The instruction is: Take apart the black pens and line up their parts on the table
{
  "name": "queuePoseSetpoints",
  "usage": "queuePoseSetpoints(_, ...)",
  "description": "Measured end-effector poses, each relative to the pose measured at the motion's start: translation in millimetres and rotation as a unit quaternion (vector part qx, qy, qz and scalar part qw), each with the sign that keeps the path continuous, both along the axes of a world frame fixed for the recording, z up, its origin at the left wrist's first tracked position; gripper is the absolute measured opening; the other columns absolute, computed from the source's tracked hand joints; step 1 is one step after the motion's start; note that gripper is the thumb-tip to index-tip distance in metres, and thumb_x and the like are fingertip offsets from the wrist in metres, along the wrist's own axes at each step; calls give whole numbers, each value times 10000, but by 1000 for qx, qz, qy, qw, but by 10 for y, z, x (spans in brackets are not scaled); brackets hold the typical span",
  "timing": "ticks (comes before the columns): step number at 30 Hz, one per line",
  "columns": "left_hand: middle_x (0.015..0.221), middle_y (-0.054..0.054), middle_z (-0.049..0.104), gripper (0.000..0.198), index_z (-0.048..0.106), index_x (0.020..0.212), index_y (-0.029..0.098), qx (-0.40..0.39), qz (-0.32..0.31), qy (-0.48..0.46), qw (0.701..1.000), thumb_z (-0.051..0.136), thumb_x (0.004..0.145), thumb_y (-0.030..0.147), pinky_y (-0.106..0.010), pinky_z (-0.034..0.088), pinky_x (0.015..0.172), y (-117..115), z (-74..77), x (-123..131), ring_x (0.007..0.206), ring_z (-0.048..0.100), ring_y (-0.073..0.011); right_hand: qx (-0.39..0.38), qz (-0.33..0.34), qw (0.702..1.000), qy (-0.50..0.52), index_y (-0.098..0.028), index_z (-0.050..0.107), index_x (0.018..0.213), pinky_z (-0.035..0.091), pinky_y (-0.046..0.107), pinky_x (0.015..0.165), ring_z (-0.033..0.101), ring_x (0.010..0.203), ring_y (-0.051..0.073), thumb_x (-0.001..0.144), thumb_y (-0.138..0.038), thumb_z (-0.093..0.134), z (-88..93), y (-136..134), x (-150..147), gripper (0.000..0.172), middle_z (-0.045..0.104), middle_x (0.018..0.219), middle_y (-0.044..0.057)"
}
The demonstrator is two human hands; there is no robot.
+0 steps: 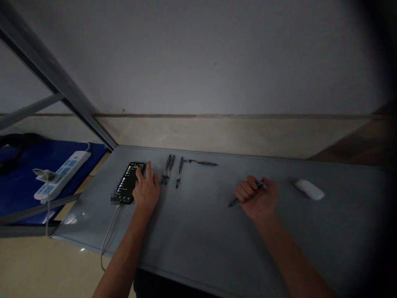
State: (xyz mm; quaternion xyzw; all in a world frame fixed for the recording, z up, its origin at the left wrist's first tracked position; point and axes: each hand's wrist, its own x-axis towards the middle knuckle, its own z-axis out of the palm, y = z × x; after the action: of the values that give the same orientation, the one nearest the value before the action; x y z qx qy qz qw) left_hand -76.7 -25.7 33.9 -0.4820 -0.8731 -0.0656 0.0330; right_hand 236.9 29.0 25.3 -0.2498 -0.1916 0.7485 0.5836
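Your right hand (259, 196) has its fingers clamped on a pen (234, 202) that slants out over the table (192, 231), near a white mouse (309, 189). Your left hand's (146, 190) fingers are apart at the phone's (126, 184) right edge; whether they touch it, I cannot tell. Four more pens (180, 173) lie between your hands.

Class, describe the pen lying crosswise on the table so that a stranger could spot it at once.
Find the grey table and its far edge, by the wall. Three pens there point roughly toward the wall; the crosswise pen is just to their right. Of the pens lying down, it alone runs nearly parallel to the wall.
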Motion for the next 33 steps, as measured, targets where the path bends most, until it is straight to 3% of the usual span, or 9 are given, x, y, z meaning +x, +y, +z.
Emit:
queuePoseSetpoints(12, 1675, -226, 523, 582, 542, 1711, 259, 13, -8, 0, 1000, 355, 1183, 416, -426, 660, 881, -30, -35, 0, 1109, 797, -332, 8, 3, 1000, -9, -236, 338, 515, 117, 253, 358, 123, 378, 72, 768, -528, 492, -60, 21, 27, 416, 196, 420, -72)
queuePoseSetpoints(24, 1638, -242, 528, 585, 549, 1704, 250, 28, -8, -5, 1000, 408, 1176, 460, -461, 660, 923, -18, -100, -34, 1131, 787, -343, 41, 69, 988, 130, -230, 345, 582, 193, 230, 378, 296, 380, 81, 821, -491, 438, -113, 9, 66, 366, 361, 451, -64)
queuePoseSetpoints(28, 1641, -244, 526, 585, 557, 1699, 250, 29, -5, -3, 1000, 423, 1174, 471, -470, 665, 921, -26, -93, -27, 1119, 793, -348, 35, 70, 990, 118, -228, 320, 569, 177, 236, 370, 285, 375, 82, 795, -440, 479, -109, 4, 52, 348, 344, 436, -66)
queuePoseSetpoints(33, 1655, -263, 496, 600, 542, 1708, 252, 30, 6, -9, 1000, 456, 1165, 493, -476, 664, 951, -52, -62, -18, 1129, 795, -343, 22, 63, 993, 92, -229, 319, 573, 164, 236, 352, 268, 357, 75, 796, -515, 480, -81, -3, 4, 397, 333, 429, -69)
